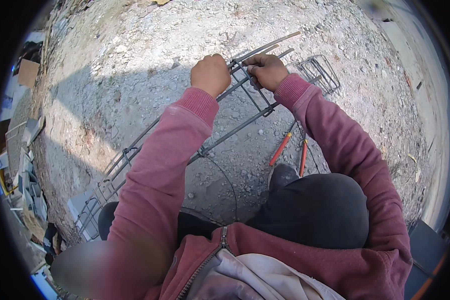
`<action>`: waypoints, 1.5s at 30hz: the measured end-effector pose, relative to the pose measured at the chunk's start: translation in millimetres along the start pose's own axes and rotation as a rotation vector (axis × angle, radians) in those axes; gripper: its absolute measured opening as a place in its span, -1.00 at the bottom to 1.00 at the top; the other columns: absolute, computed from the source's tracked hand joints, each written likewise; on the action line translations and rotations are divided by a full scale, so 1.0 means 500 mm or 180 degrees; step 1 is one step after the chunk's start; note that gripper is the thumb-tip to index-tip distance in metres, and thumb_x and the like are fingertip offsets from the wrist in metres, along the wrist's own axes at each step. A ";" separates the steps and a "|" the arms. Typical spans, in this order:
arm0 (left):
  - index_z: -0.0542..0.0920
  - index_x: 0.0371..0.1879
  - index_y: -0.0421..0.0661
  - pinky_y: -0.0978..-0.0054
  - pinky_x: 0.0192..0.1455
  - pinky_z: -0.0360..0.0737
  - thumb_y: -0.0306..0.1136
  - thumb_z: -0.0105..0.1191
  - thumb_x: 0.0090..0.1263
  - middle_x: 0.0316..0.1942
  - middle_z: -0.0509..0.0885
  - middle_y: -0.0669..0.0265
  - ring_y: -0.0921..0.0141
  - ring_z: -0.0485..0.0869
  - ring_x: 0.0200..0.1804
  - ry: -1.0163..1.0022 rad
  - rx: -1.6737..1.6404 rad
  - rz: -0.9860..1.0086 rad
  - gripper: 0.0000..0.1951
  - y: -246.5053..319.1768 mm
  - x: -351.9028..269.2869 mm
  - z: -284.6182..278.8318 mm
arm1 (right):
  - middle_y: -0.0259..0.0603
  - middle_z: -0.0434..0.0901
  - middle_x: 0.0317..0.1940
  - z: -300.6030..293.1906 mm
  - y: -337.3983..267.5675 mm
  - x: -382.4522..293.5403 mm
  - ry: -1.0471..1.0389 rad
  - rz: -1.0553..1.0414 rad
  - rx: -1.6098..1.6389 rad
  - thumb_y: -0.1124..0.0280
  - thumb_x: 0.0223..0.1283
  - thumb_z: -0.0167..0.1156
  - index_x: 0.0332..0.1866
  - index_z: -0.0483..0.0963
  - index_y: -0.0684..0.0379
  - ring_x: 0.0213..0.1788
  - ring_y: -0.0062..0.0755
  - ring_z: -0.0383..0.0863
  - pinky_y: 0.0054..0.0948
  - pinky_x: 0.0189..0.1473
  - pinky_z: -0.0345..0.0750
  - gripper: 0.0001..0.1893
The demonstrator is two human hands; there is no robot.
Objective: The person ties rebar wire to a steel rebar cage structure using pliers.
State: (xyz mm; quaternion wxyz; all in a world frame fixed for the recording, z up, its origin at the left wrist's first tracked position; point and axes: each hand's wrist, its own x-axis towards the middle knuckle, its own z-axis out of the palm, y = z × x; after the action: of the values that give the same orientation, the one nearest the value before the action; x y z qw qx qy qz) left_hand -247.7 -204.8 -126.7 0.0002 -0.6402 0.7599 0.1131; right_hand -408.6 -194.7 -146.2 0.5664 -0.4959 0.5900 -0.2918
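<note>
A long rebar cage (240, 123) made of steel bars runs diagonally before me, from lower left to upper right. Near its upper end, a square stirrup (253, 90) crosses the long bars. My left hand (211, 75) is curled in a fist around an upper bar, just left of that stirrup; any wire inside the fist is hidden. On the stirrup's other side, my right hand (267, 71) has its thumb and fingers closed at the bar beside the stirrup's top. Farther down, dark tie wire (202, 151) is wrapped at a joint of the cage.
A red-handled cutting or gripping tool (280, 149) lies by my shoe (283, 176), its head hidden. Loose stirrups (320, 75) rest on the stony ground beyond my right hand. A thin wire (232, 183) curves between my legs. Boards and scrap (32, 183) line the left side.
</note>
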 end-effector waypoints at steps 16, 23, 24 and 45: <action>0.65 -0.35 -0.18 0.57 -0.41 0.52 -0.37 0.04 0.20 -0.38 0.67 0.33 0.58 0.57 -0.40 -0.1339 -0.3390 -0.1123 -0.83 -0.049 0.016 -0.013 | 0.02 0.62 -0.24 -0.005 -0.014 -0.016 -0.0023 -0.0353 -0.1302 0.53 0.00 0.00 -0.03 0.54 0.14 -0.20 -0.19 0.64 -0.42 -0.11 0.53 -0.63; 0.67 -0.24 -0.14 0.45 -0.19 0.54 -0.41 0.04 0.21 -0.31 0.68 0.15 0.33 0.65 -0.26 0.0711 -0.2016 -0.0616 -0.80 0.003 0.006 0.063 | 0.03 0.59 -0.17 -0.009 0.008 -0.001 -0.0385 -0.0662 -0.1823 0.56 -0.06 -0.07 0.01 0.52 0.08 -0.16 -0.11 0.62 -0.35 -0.04 0.50 -0.55; 0.67 -0.25 -0.11 0.39 -0.16 0.52 -0.41 0.03 0.22 -0.29 0.65 0.11 0.23 0.63 -0.24 0.0882 -0.2073 -0.0335 -0.81 -0.004 -0.001 0.079 | 0.04 0.59 -0.17 -0.009 0.014 -0.001 -0.0509 -0.0586 -0.1793 0.56 -0.06 -0.08 0.01 0.52 0.08 -0.16 -0.09 0.61 -0.35 -0.04 0.49 -0.54; 0.65 -0.16 0.09 0.38 -0.08 0.50 -0.20 0.10 0.18 -0.16 0.63 0.34 0.30 0.59 -0.12 0.0582 -0.1604 -0.0087 -0.74 -0.004 -0.062 0.048 | -0.19 0.48 -0.43 -0.065 -0.194 -0.004 -0.0969 -0.2660 -0.4823 0.45 0.20 -0.08 -0.45 0.49 0.16 -0.30 -0.26 0.57 -0.27 -0.26 0.53 -0.79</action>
State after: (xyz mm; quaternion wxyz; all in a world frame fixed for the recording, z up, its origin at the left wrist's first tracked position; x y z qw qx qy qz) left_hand -243.6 -170.7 -146.0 -0.2263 -0.6378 0.6959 0.2403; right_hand -415.4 -232.8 -51.5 0.0043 -0.9475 0.3132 0.0643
